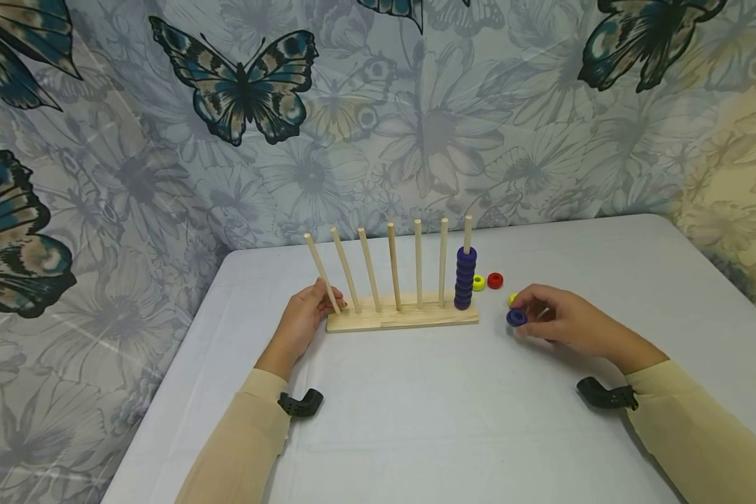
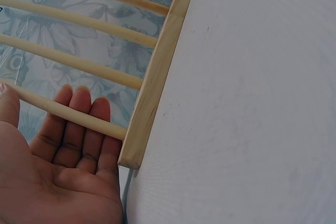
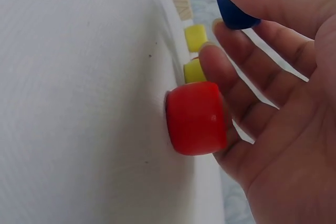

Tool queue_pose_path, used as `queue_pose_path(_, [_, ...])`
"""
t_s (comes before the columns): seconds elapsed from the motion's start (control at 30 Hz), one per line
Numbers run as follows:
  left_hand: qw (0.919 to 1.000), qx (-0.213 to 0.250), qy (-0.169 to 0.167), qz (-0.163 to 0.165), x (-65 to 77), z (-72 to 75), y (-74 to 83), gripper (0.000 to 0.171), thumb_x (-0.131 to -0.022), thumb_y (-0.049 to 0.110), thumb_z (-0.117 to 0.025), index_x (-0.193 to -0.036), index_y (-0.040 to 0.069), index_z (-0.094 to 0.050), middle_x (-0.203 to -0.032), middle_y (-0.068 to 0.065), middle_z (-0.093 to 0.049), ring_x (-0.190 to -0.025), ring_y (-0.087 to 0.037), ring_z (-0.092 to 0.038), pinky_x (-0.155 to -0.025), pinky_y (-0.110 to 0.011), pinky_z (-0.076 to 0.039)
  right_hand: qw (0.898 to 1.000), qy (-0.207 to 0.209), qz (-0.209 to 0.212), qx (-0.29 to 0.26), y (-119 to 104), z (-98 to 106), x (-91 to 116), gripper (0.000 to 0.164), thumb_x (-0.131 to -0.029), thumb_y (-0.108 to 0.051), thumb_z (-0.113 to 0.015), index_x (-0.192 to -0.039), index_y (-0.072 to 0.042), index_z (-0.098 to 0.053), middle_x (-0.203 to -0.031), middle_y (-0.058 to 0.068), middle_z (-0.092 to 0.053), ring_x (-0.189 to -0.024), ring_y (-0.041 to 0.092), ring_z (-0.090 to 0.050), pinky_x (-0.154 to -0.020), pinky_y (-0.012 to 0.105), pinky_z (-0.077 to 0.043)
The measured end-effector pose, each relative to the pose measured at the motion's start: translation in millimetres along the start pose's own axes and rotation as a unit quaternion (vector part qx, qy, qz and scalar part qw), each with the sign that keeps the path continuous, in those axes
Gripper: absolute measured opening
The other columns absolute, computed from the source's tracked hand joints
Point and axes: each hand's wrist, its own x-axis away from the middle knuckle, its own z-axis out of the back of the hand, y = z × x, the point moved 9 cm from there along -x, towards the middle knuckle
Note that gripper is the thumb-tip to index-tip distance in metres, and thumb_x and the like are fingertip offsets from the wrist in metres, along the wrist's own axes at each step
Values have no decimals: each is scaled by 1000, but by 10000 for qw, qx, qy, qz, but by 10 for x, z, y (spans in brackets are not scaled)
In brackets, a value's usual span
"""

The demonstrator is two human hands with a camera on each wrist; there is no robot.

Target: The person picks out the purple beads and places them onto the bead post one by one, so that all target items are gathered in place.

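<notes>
A wooden peg rack point(image 1: 403, 320) stands on the table with a row of upright pegs. Its rightmost peg carries a stack of dark blue beads point(image 1: 465, 278). My left hand point(image 1: 307, 311) is at the leftmost peg point(image 2: 68, 113), its relaxed fingers behind the peg and the thumb tip against it. To the right of the rack, my right hand point(image 1: 563, 318) pinches a dark blue bead point(image 1: 516, 318) between thumb and fingertips. A red bead point(image 3: 195, 119) sits close by that hand's lower fingers, hidden by the hand in the head view.
Beside the rack's right end lie a yellow bead point(image 1: 479, 283) and another red bead point(image 1: 495, 281). A second yellow bead point(image 1: 512, 299) shows partly behind the right hand's fingers. A white cloth covers the table point(image 1: 428, 420). Behind it hangs a butterfly-patterned fabric point(image 1: 416, 126).
</notes>
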Motion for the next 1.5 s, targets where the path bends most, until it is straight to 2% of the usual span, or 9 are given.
queue_pose_path(0.17, [10000,9,4,-7,-1,12,-17,57,-119,43,-46,-110,-8,-70,-100,-13,-73,-104,-24,-70,-98,-33,-54,9994,219,162,196,-65,47,1,34,-93,0,-86,-123,-4,-69,-111,6,-69,-97,26,-63,-78,29,-59])
queue_pose_path(0.4, [10000,-48,-20,-22,-1,14,-32,60,-118,45,-46,-111,-9,-69,-101,-14,-73,-105,-25,-71,-99,-34,-55,9962,656,469,326,-174,124,21,34,-93,-3,-87,-123,-4,-71,-112,5,-70,-97,24,-63,-76,28,-59])
queue_pose_path(0.7, [10000,-30,-7,-19,-14,12,-34,60,-118,45,-46,-111,-10,-70,-100,-14,-74,-104,-25,-71,-98,-33,-55,9915,1104,444,524,-223,212,45,33,-95,-4,-87,-124,-5,-71,-109,3,-71,-96,22,-62,-81,21,-54])
queue_pose_path(0.97, [10000,-71,-37,-15,-14,-2,-26,61,-118,46,-46,-111,-10,-70,-101,-15,-73,-104,-25,-71,-98,-33,-55,9869,1349,688,551,-303,264,84,34,-96,-2,-85,-127,-2,-70,-111,4,-73,-97,23,-61,-83,16,-51])
queue_pose_path(1.27, [10000,-66,-32,19,-20,-5,-35,64,-117,48,-46,-112,-11,-69,-100,-14,-73,-104,-24,-71,-98,-33,-55,9826,1552,896,487,-458,307,122,35,-96,1,-84,-127,-3,-69,-113,6,-72,-99,15,-62,-83,15,-50])
queue_pose_path(1.5, [10000,-38,-29,55,-7,4,-35,62,-116,50,-48,-110,-7,-70,-101,-14,-73,-104,-25,-71,-98,-33,-55,9777,1713,1088,534,-595,328,148,34,-97,2,-82,-127,-3,-68,-117,5,-71,-99,14,-62,-84,13,-50])
